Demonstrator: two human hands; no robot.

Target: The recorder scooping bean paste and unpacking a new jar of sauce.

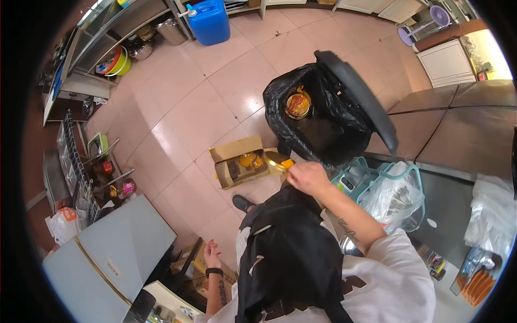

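My right hand (309,177) grips a round metal lid (277,160) with a piece of orange material at its edge. Just left of the lid, an open cardboard box (236,150) holds orange, shiny pieces. Beyond my right hand stands a bin lined with a black bag (278,117), its dark lid (359,97) raised. Inside the bag lies a round open container (298,105) smeared with orange-red residue. My left hand (212,253) hangs low on the left with its fingers apart, holding nothing, a dark band on its wrist.
Teal baskets (422,189) with plastic bags stand on the metal counter (444,210) at right. A pale blue cabinet (121,246) is at lower left, beside a wire rack (80,173). A blue jerrycan (210,22) stands at the far side of the tiled floor (181,117).
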